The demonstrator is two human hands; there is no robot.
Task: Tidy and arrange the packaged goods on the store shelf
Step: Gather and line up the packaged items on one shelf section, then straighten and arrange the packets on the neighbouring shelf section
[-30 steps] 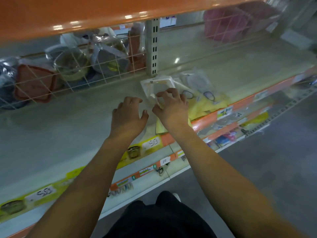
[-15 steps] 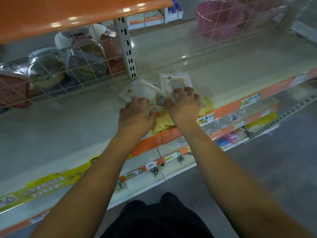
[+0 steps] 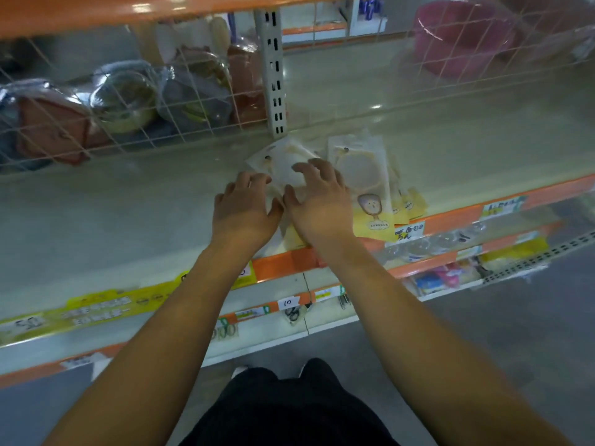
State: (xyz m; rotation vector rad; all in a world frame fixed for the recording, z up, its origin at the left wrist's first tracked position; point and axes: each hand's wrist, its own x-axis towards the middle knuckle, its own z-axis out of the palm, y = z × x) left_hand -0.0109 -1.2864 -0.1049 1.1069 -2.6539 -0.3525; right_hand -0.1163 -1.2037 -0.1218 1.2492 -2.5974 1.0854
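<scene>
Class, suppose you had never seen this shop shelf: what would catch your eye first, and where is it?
Two bare forearms reach up the middle, the left hand and right hand with fingers spread on flat packets near the shelf front edge. Behind a wire grid on the left sit wrapped bowls; a pink basin is at the upper right.

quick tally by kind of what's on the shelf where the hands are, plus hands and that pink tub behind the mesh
Flat packets, skewed group under the hands: at least 2
Flat packets, straight stack: several, exact count hidden
Hands: 2, left hand, right hand
Pink tub: 1
Total: 5 countable, plus the stack
</scene>
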